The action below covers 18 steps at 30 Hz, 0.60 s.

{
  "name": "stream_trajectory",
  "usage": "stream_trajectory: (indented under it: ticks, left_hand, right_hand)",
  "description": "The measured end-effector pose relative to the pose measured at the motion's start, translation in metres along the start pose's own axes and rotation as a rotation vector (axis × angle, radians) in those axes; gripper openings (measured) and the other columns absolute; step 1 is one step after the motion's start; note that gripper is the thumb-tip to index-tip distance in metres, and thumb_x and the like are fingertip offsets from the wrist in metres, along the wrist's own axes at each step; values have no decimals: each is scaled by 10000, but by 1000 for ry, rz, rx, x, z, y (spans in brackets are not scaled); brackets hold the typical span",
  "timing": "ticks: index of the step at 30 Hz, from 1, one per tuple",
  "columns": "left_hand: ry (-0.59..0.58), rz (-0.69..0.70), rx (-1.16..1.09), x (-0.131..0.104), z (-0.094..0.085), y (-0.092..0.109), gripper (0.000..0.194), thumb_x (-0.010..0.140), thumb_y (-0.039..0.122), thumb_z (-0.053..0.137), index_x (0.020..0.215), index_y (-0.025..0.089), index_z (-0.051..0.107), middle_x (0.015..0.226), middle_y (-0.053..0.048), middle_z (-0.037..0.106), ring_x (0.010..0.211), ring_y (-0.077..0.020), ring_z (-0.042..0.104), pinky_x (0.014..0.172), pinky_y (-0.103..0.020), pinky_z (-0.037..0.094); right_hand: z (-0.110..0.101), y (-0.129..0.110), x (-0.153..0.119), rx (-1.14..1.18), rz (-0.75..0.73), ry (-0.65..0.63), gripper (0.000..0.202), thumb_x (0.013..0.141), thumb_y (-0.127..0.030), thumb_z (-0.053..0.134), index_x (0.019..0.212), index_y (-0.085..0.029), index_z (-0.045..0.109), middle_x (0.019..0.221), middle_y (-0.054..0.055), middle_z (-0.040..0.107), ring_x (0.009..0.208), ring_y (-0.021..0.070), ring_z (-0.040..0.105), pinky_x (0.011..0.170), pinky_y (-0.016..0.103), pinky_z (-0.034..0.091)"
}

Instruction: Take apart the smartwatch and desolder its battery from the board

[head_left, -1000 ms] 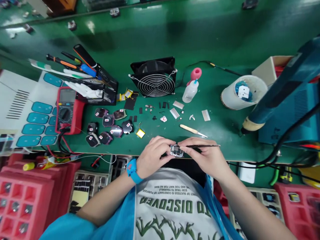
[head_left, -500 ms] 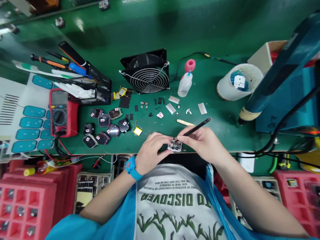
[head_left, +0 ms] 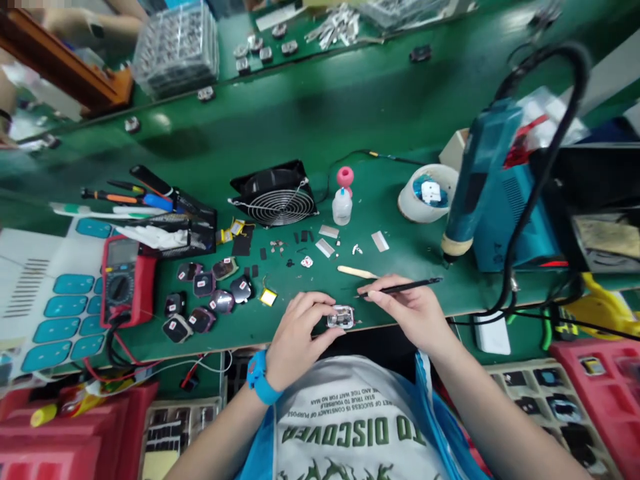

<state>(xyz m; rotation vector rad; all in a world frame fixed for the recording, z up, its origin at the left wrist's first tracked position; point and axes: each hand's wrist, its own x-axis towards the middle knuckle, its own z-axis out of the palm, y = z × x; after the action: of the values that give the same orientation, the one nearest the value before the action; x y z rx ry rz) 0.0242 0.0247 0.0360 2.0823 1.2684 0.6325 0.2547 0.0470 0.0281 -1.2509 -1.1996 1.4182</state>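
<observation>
My left hand [head_left: 306, 328] is curled around the left side of a small opened watch case [head_left: 341, 317] at the table's front edge, with the thumb and a fingertip against it. Bare inner parts show in the case. My right hand [head_left: 405, 308] pinches slim black tweezers [head_left: 407, 287], held nearly level. Their tip points left, above and to the right of the case, apart from it. A cream-handled tool [head_left: 353, 272] lies just beyond the tweezers.
Several closed watch heads [head_left: 223, 300] lie to the left, near a red multimeter [head_left: 119, 283] and a tool holder [head_left: 203, 230]. A fan [head_left: 275, 200], a bottle [head_left: 342, 208] and a white tub [head_left: 420, 207] stand behind. A blue hot-air handle [head_left: 475, 173] hangs at right.
My right hand has drawn the tweezers away from the watch case, to the right, and tilted them flatter. My left hand stays at the case. The view has tilted up, showing more of the back.
</observation>
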Motion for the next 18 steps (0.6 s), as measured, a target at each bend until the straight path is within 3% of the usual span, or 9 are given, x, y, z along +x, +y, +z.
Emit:
stream_trajectory:
  ticks: [5,9,13,16,18]
  left_hand:
    - [15,-84,-35,10,-1,5,97,1007,218,584,939,213,653,1042,-53,702,973,-214,655,879,-368,517]
    - [32,-159,-133,16,-5,6,146,986,259,601,872,203,674,1040,-66,722,972,-207,685,883,-336,538]
    - [144,-281,-228,15,-13,0,143,945,284,633,858,194,702,900,-47,739,841,-177,710,773,-271,573]
    - [207,-409,-249,9,-19,-7,148,912,312,668,951,181,724,718,-7,710,628,-151,685,611,-237,574]
    - [239,-430,-197,3,-21,-13,194,913,336,673,988,168,734,694,-8,712,578,-153,678,573,-243,583]
  right_hand:
    - [-9,-5,-4,-85,-54,30,385,974,-544,589,838,-196,684,689,23,706,619,160,677,610,273,538]
    - [-26,-14,5,-690,-132,48,530,1067,-528,319,694,-218,535,591,17,592,545,163,568,565,289,391]
    - [-34,-20,11,-1278,-90,101,441,1047,-497,405,786,-192,589,727,67,664,571,196,577,539,317,232]
    - [-31,-43,0,-1330,-312,260,414,1026,-524,466,885,-171,632,818,68,683,587,180,576,522,318,231]
    - [-27,-71,-16,-1201,-544,264,389,1048,-470,443,870,-193,649,782,42,668,597,160,566,546,312,305]
